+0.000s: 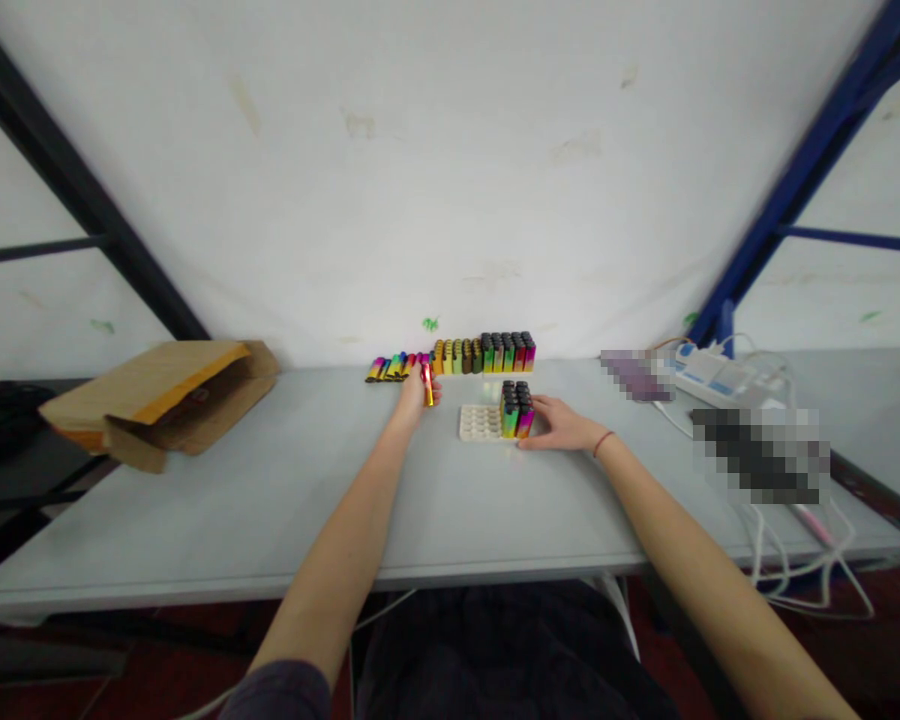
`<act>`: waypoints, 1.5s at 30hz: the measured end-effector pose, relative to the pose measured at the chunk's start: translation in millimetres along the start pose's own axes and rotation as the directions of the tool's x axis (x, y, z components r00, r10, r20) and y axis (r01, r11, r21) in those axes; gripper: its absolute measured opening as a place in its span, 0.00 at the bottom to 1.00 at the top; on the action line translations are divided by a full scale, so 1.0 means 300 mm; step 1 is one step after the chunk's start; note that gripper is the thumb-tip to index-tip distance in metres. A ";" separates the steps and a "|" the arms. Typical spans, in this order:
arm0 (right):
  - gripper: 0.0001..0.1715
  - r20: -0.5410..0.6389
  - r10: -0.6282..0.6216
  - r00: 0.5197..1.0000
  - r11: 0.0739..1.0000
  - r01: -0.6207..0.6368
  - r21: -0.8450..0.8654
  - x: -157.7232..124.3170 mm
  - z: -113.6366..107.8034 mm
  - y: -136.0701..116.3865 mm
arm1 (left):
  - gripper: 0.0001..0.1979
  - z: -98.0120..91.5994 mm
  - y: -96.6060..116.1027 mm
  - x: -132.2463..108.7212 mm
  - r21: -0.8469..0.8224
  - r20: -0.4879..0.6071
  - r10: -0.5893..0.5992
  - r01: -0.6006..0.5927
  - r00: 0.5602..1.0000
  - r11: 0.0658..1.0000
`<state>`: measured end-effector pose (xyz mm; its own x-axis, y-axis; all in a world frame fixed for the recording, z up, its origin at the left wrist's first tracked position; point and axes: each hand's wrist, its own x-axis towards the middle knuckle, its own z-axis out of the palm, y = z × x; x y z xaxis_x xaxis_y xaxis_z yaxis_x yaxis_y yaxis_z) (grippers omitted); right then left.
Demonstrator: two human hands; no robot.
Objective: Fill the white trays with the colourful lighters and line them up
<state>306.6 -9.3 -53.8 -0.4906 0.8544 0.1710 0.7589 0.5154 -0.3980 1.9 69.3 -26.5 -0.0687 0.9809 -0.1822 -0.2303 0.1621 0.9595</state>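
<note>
Pinching a red-and-yellow lighter (427, 384) upright, my left hand (418, 392) has its fingers closed round the body. It sits just in front of the row of lighters (487, 354) that lines the back of the table, where the standing ones give way to a few lying flat (394, 367). My right hand (562, 425) lies loose and unclenched on the table top. Its fingertips touch the right side of the white slotted tray (478, 422), gripping nothing, only bracing it.

I judge the step in hand to be one lighter picked from the row while the tray is steadied. A small block of lighters (516, 408) stands in the tray's right end, and the left slots are bare. Seating a lighter there would call for holding it vertical, lining it up over a free slot beside the block, and pressing straight down so the neighbours do not tip.

The grey table (270, 500) is smooth and matt. An open cardboard box (165, 395) lies on its side at the left, and a power strip (712, 375) with trailing white cables (795, 560) is at the right. A stained white sheet (450, 180) backs the bench between a black post (67, 170) and a blue post (795, 170).
</note>
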 end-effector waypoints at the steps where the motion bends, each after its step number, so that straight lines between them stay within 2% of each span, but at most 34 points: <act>1: 0.56 0.002 0.001 1.000 1.000 -0.001 -0.004 0.000 0.000 -0.001 | 0.23 0.013 0.004 -0.013 -0.039 0.010 -0.034 0.034 0.999 0.999; 3: 0.57 0.007 0.009 1.000 1.000 -0.009 -0.010 0.001 -0.001 -0.004 | 0.25 0.038 0.011 -0.039 -0.120 0.029 -0.046 0.049 0.998 0.992; 7: 0.57 0.010 0.013 1.000 1.000 -0.013 -0.006 0.001 -0.002 -0.003 | 0.25 0.077 0.009 -0.071 -0.231 0.041 0.042 -0.031 0.998 0.973; 15: 0.56 -0.003 -0.004 1.000 1.000 0.004 -0.002 0.003 0.003 0.004 | 0.24 0.103 -0.015 -0.090 -0.174 0.065 0.139 -0.126 0.988 0.977; 17: 0.56 -0.001 -0.007 1.000 1.000 0.007 -0.003 0.003 0.003 0.004 | 0.25 0.104 -0.015 -0.097 -0.139 0.087 0.129 -0.117 0.988 0.983; 21: 0.56 -0.011 -0.005 1.000 1.000 0.005 0.009 0.003 0.003 0.005 | 0.29 0.109 -0.013 -0.109 -0.103 0.070 0.031 -0.024 0.997 0.994; 25: 0.58 0.000 -0.009 1.000 1.000 0.009 0.003 0.002 0.002 0.007 | 0.28 0.113 -0.013 -0.117 -0.110 0.055 -0.025 0.031 0.998 0.993; 34: 0.55 -0.015 -0.012 1.000 1.000 0.012 0.018 0.002 0.006 0.014 | 0.23 0.126 -0.017 -0.134 -0.130 0.055 -0.036 0.043 0.998 0.991; 37: 0.55 -0.017 -0.014 1.000 1.000 0.015 0.022 0.001 0.006 0.014 | 0.24 0.123 -0.025 -0.131 -0.137 0.052 -0.020 0.027 0.998 0.990; 41: 0.56 -0.012 -0.001 1.000 1.000 0.001 0.014 0.000 0.006 0.012 | 0.27 0.117 -0.036 -0.119 -0.127 0.101 -0.002 0.015 0.995 0.992; 45: 0.56 -0.002 -0.009 1.000 1.000 0.009 0.007 0.002 0.006 0.013 | 0.27 0.119 -0.038 -0.112 -0.087 0.126 -0.034 0.045 0.991 0.995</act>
<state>308.5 -6.8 -57.0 -0.4970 0.8497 0.1762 0.7515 0.5230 -0.4022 41.6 38.2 -23.7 0.0624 0.9806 -0.1860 -0.3169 0.1962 0.9279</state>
